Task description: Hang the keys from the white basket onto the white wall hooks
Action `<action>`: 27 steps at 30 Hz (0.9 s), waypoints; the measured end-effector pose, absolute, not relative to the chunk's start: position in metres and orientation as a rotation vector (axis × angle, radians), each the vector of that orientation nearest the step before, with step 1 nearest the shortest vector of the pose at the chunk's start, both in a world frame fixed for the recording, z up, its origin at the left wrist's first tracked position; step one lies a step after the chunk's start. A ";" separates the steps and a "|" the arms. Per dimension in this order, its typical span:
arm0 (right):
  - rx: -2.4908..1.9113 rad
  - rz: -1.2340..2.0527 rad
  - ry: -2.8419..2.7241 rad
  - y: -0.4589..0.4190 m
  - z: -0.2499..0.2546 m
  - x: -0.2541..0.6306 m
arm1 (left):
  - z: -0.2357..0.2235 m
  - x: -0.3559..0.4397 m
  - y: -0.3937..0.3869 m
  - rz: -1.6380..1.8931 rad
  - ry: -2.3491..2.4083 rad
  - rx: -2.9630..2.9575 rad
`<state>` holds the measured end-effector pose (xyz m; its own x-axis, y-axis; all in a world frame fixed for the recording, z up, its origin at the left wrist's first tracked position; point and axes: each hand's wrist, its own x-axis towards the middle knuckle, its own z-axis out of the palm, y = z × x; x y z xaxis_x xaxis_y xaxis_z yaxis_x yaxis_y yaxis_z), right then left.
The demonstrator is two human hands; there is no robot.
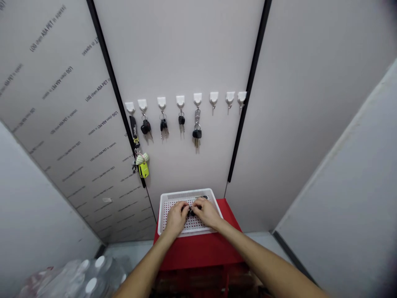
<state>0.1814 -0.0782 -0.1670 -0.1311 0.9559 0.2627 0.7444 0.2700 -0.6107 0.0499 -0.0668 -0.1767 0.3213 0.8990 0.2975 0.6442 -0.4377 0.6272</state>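
Both hands meet over a white perforated plastic basket point(160, 209). My left hand point(177, 215) and my right hand point(204, 210) each have their fingers closed on a small set of keys point(191, 212), dark with a bit of shiny metal between the fingertips. Most of the set is covered by the fingers. Another dark key point(205, 197) lies near the basket's back right corner, partly hidden behind my right hand.
The basket rests on a red stand point(198, 252) against the wall. Above it, white hooks run in a row; several on the left carry keys point(197, 133), and the rightmost three, such as one white hook point(214, 98), hold nothing. Capped plastic bottles point(96, 275) stand at lower left.
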 end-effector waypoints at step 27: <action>-1.343 0.696 -1.583 -0.040 -0.063 0.221 | -0.096 0.084 -0.037 1.053 1.103 1.999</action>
